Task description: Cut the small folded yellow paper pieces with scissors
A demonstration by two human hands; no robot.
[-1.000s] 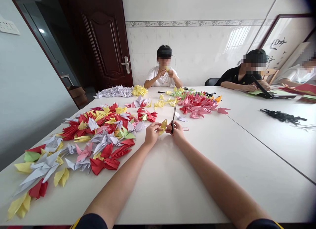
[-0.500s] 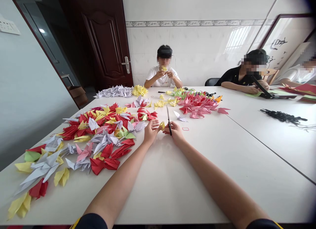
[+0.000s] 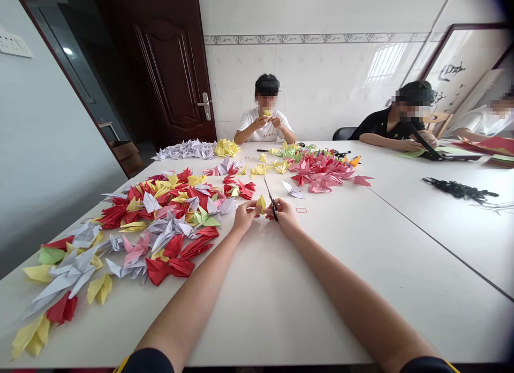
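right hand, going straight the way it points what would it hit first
Probably the yellow paper piece in the left hand, just ahead of the scissors in the right hand; depth is unclear.

The only view comes from a camera worn on the person's head, facing forward and tilted down along the white table (image 3: pixel 281 314). It sits close above the left hand (image 3: pixel 244 216) and right hand (image 3: pixel 284 213), both near mid-frame, while its wide angle takes in the far door (image 3: pixel 172 78) and tiled wall (image 3: pixel 321 78).
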